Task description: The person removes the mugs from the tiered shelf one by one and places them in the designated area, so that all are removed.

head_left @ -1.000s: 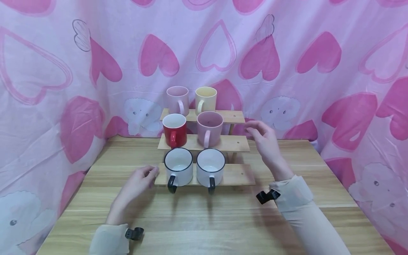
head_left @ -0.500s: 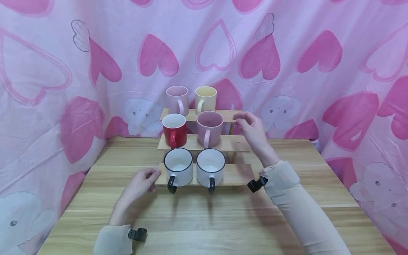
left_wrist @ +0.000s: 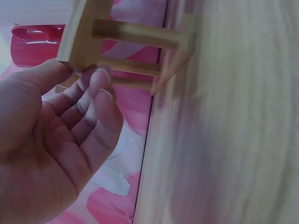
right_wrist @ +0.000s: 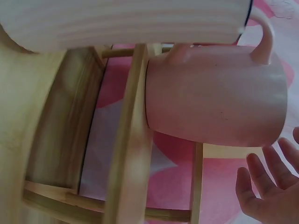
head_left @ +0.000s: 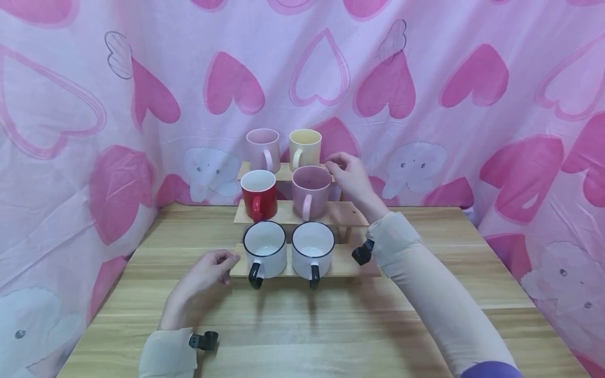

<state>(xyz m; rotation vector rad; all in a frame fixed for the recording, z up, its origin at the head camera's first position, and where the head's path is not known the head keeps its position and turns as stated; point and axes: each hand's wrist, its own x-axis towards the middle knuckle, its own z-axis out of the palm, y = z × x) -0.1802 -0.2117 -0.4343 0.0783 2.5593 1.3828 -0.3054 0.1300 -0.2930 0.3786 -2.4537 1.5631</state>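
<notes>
Up at the top of the wooden rack (head_left: 347,265), the right hand (head_left: 352,181) hovers just right of the yellow mug (head_left: 309,149), fingers loosely bent, holding nothing, and it covers the right end of the top board! Touching the mug? Can't tell; the right wrist view cuts that hand off at its edge. The yellow mug's foot slips behind the larger lilac mug (head_left: 319,197), and a white mug (right_wrist: 126,23) runs out of the wrist view's top. Down at the other side, the left hand (head_left: 203,275) pinches the bottom board's left end, thumb above, fingertips below. To the edges: the red mug (head_left: 264,195) sits near the middle board's left end, while board runs on right of the mugs on every tier. Table (head_left: 302,336) spreads in front, curtain (head_left: 472,26) hanging behind.
</notes>
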